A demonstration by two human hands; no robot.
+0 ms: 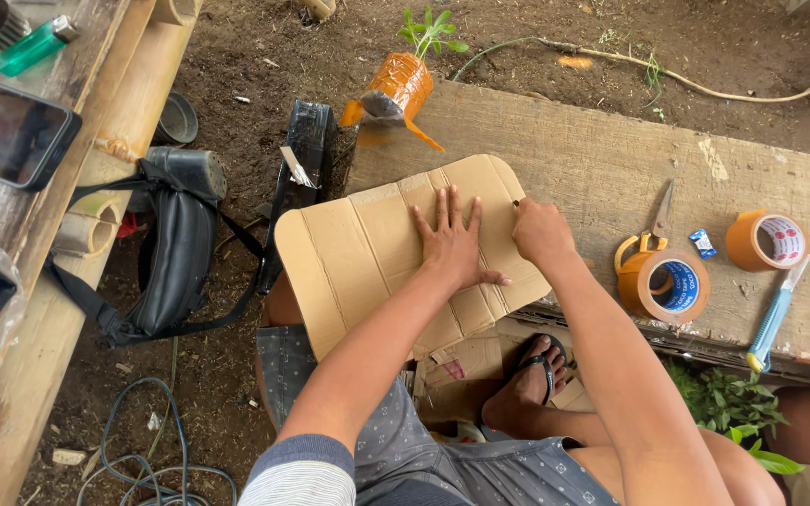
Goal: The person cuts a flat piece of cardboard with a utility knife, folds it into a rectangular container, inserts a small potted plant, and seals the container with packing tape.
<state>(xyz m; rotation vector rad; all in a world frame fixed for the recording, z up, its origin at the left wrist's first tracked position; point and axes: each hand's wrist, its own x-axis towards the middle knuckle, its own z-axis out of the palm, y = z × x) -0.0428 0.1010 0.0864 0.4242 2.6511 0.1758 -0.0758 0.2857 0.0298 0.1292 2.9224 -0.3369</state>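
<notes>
A creased brown cardboard sheet (pixel 358 248) lies partly on my knee and partly on a wooden plank (pixel 602 155). My left hand (pixel 452 242) presses flat on the sheet, fingers spread. My right hand (pixel 538 230) is closed around a small dark thin tool whose tip touches the cardboard near its right edge; the tool is mostly hidden by the fingers.
On the plank to the right lie yellow-handled scissors (pixel 653 230), two rolls of brown tape (pixel 672 284) (pixel 766 241) and a blue utility knife (pixel 775 319). An orange plastic bottle planter (pixel 396 89) stands behind. A black bag (pixel 175 248), a phone (pixel 7 131) and a green lighter (pixel 35 45) sit left.
</notes>
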